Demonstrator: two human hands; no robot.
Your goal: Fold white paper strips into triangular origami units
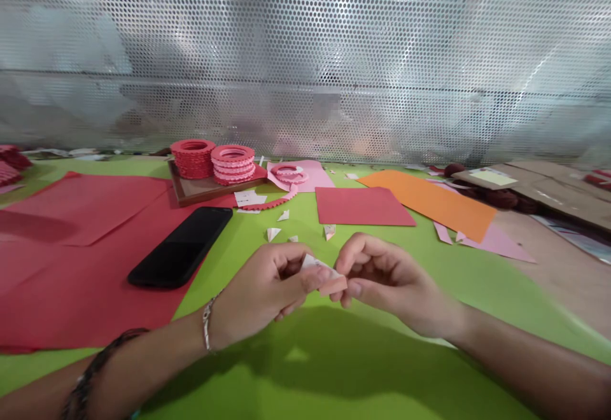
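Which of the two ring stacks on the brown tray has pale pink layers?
The right stack: pale pink layers show between its redder ones, while the left stack looks red all through.

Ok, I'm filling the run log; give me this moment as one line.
left hand: pinching small paper piece | right hand: at its edge | beyond: paper scraps on green surface | at left: black phone

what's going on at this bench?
A person is working a small piece of paper over a green table. The left hand pinches it; the right hand is at its other end, grip unclear. A few paper scraps lie just beyond. A phone lies to the left, with stacked rings farther back.
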